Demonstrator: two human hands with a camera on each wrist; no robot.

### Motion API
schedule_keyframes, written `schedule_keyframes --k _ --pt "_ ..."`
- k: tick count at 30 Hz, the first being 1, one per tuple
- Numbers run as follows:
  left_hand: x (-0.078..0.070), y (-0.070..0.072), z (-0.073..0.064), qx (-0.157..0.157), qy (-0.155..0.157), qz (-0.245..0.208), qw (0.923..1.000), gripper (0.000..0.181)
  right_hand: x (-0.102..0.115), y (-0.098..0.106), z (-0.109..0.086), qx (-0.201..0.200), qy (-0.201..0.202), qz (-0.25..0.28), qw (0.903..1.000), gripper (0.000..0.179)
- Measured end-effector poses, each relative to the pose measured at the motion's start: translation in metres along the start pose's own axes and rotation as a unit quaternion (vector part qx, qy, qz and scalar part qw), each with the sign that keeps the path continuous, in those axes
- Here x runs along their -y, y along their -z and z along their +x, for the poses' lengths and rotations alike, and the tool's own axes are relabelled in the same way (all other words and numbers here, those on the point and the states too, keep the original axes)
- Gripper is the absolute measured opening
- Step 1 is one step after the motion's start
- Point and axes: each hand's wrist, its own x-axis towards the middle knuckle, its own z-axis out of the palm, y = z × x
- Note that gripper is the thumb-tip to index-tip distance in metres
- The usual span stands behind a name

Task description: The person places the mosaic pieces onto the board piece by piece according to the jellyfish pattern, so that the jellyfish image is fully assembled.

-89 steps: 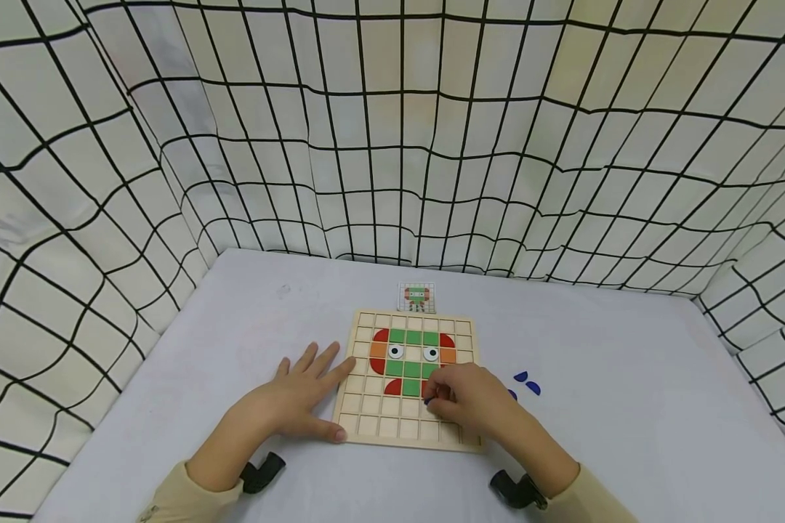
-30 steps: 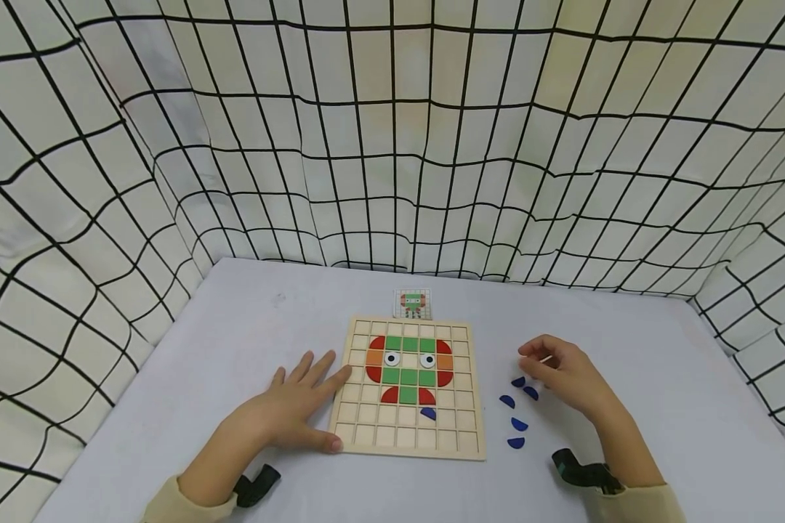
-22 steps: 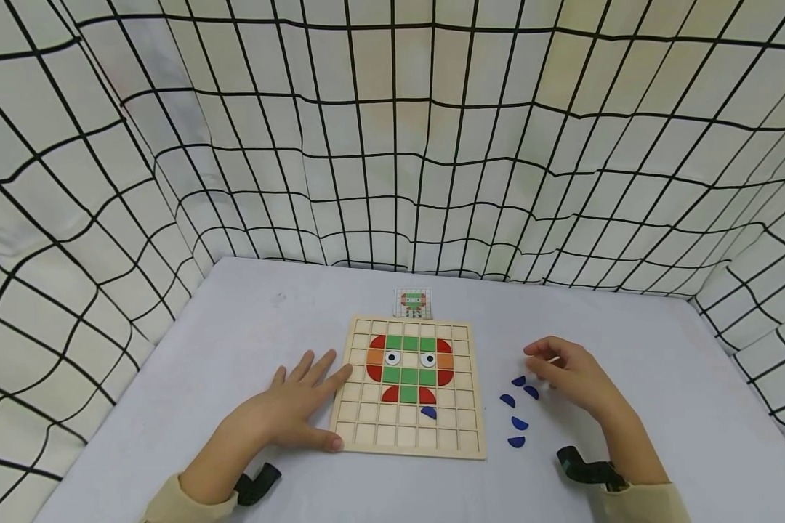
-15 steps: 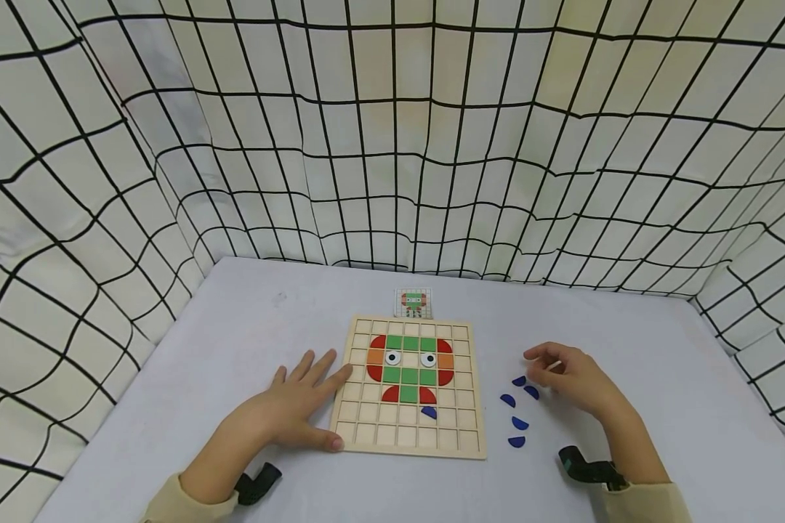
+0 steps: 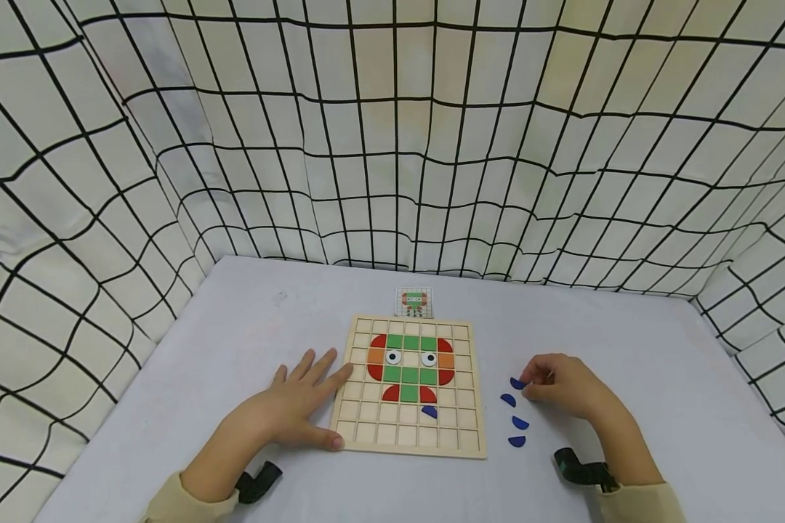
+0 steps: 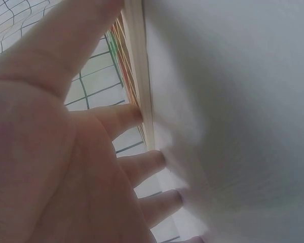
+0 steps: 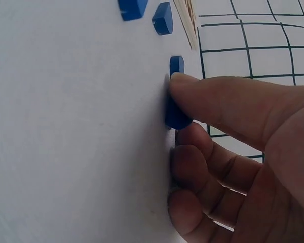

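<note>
My right hand [image 5: 565, 385] is at the table to the right of the wooden grid board [image 5: 405, 454], fingers curled. In the right wrist view, its thumb and fingers pinch a blue half-round piece [image 7: 178, 117] low at the table surface; the head view hides that piece behind the hand. Just left of the fingertips lies another blue half-round piece [image 5: 517, 383]. My left hand [image 5: 288, 410] lies with fingers spread, thumb and forefinger at the board's left edge. Red, green and orange pieces and two eye pieces form a face on the board. A blue piece [image 5: 429, 412] lies tilted beneath it.
More blue half-round pieces [image 5: 520, 423] lie between the board and my right hand. A small printed card [image 5: 414, 302] with a similar face stands behind the board. Black netting [image 5: 395, 152] over white cloth encloses the table's back and sides.
My right hand left the board, where it was setting down the blue piece, and moved right above the loose pieces. It has now come down and pinches one. The left hand keeps its place.
</note>
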Motion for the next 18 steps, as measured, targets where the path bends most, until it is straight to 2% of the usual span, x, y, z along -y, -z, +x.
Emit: schedule_keyframes --k 6,9,11,14,16,18 --pt "0.000 0.001 0.000 0.001 -0.002 -0.003 1.0000 0.110 0.001 0.000 -0.002 0.010 0.001 0.010 0.9999 0.010" --pt "0.000 0.000 0.000 0.001 -0.001 -0.002 1.0000 0.110 0.001 0.003 -0.001 0.018 0.009 0.069 0.9974 0.013" --pt "0.000 0.000 0.000 0.001 0.001 0.000 1.0000 0.110 0.003 0.004 -0.001 0.025 0.025 0.141 0.9894 0.020" --pt "-0.001 -0.001 0.000 0.002 0.004 0.001 1.0000 0.110 0.010 0.005 0.000 0.037 0.056 0.244 0.9675 0.031" --pt "-0.001 -0.001 0.000 0.002 0.005 0.001 1.0000 0.110 0.016 0.004 0.000 0.044 0.073 0.286 0.9544 0.035" --pt "-0.001 0.000 0.000 0.002 0.005 0.001 1.0000 0.111 0.022 0.003 -0.001 0.052 0.082 0.308 0.9463 0.037"
